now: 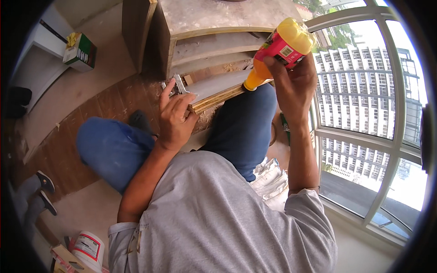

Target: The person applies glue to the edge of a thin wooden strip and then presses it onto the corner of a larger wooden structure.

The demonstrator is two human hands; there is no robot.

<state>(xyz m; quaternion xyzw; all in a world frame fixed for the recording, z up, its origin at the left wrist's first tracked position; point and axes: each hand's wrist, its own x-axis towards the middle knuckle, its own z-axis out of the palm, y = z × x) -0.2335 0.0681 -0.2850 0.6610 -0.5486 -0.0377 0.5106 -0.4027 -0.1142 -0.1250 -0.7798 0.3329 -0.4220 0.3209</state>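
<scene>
My right hand (pixel 298 86) grips an upturned plastic bottle (pixel 280 50) with a red label and yellow-orange contents. The bottle's narrow dark end points down and meets the layered edge of a plywood board (pixel 218 98) lying across my lap. At the board's left end, my left hand (pixel 176 116) is closed around the corner, with the thumb low near the edge and the index finger raised. Just beyond those fingers is a silver metal piece (pixel 181 84), partly hidden; its kind is unclear.
An open wooden cabinet frame (pixel 170 54) stands ahead, with shavings on the wooden floor (pixel 109 102). A green box (pixel 80 52) sits far left, a white bucket (pixel 87 250) lower left. Another person's feet (pixel 47 193) are at left. A large window (pixel 355 91) fills the right.
</scene>
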